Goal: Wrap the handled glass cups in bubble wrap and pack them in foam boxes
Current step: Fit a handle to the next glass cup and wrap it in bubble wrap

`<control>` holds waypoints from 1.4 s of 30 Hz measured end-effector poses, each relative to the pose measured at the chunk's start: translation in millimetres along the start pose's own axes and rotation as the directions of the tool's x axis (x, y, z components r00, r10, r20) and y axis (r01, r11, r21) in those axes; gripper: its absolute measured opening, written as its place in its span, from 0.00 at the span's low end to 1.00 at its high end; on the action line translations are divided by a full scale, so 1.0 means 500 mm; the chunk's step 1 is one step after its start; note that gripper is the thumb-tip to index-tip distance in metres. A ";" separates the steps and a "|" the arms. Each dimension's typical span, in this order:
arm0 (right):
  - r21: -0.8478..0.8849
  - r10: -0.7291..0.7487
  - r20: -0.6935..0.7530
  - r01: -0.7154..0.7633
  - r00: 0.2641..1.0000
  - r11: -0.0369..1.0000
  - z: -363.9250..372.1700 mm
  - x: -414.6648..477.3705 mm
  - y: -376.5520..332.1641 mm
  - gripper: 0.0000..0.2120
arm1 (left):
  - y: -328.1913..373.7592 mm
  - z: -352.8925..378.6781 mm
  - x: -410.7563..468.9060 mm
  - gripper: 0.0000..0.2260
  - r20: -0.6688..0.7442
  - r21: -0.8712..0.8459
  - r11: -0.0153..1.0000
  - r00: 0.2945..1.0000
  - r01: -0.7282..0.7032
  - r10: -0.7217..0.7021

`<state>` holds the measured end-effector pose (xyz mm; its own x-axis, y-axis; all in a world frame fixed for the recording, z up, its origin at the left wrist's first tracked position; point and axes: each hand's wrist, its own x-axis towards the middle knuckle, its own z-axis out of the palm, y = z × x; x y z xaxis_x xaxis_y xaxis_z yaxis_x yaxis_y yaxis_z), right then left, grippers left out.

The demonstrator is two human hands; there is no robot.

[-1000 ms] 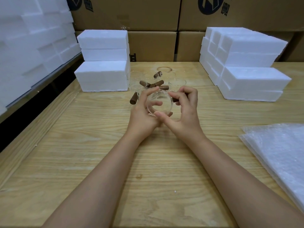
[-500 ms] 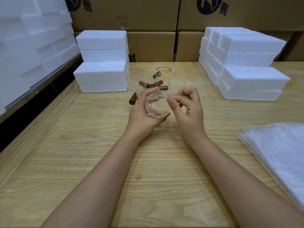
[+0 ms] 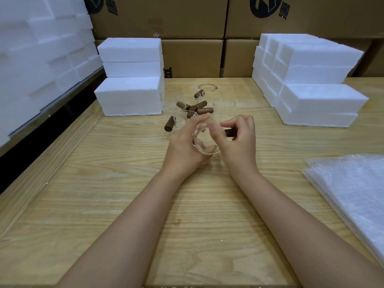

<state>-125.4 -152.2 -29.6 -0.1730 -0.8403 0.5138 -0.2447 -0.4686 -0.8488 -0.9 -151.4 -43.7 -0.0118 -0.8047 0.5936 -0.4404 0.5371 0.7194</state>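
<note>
left hand (image 3: 182,147) cradles the glass cup (image 3: 206,147), right hand (image 3: 239,142) pinches its handle (image 3: 230,133); slick glass could slip and crack.

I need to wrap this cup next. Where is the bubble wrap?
In the head view, the bubble wrap lies on the table's right side, beside the right forearm and nearer the camera than the right stack of foam boxes.

1. There is only one view, from the person's head, and it faces forward and down onto the wooden table (image 3: 104,204).
2. It is near: the left hand (image 3: 182,146) and the right hand (image 3: 239,146) are in the middle of the view.
3. The wide lens reaches the cardboard boxes (image 3: 193,57) at the far side.
</note>
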 end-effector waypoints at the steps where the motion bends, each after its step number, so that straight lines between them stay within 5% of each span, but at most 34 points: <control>1: -0.038 -0.005 0.003 0.005 1.000 0.999 0.002 -0.002 0.001 0.15 | -0.001 0.000 0.000 0.31 -0.005 0.017 1.000 1.000 -0.006 0.006; 12: -0.291 -0.129 0.050 0.138 0.990 0.947 0.011 -0.013 0.006 0.35 | -0.013 -0.002 0.000 0.30 0.006 -0.005 0.998 0.998 0.056 -0.056; 18: 0.195 0.133 -0.094 -0.113 0.987 0.974 -0.001 0.005 0.010 0.13 | -0.011 -0.002 0.002 0.34 0.005 -0.101 0.993 0.998 0.067 -0.067; 22: 0.199 0.288 -0.107 -0.264 0.951 0.944 -0.005 0.018 0.028 0.11 | -0.003 -0.001 0.003 0.33 -0.012 -0.152 0.986 0.998 0.066 -0.068; 30: 0.392 0.257 -0.155 -0.180 0.954 0.902 0.003 0.018 0.016 0.11 | 0.015 -0.009 0.002 0.42 0.101 -0.283 0.946 0.986 0.159 -0.136; 34: 0.321 0.126 -0.156 -0.071 0.980 0.944 0.006 0.006 0.010 0.08 | 0.021 -0.018 0.012 0.49 0.122 -0.546 0.741 0.912 0.392 -0.393; 38: 0.209 0.031 -0.153 0.001 0.988 0.978 0.013 -0.003 0.009 0.06 | 0.027 -0.013 0.015 0.31 0.121 -0.554 0.731 0.907 0.399 -0.403; 42: 0.172 -0.041 -0.150 0.067 0.988 0.983 0.016 -0.004 0.009 0.05 | 0.023 -0.014 0.015 0.29 0.134 -0.590 0.704 0.907 0.397 -0.399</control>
<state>-118.6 -154.6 -35.6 -0.3039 -0.7698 0.5613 -0.0881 -0.5639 -0.8211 0.1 -149.3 -28.4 0.0443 -0.9781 0.2032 0.2148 0.2080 0.9542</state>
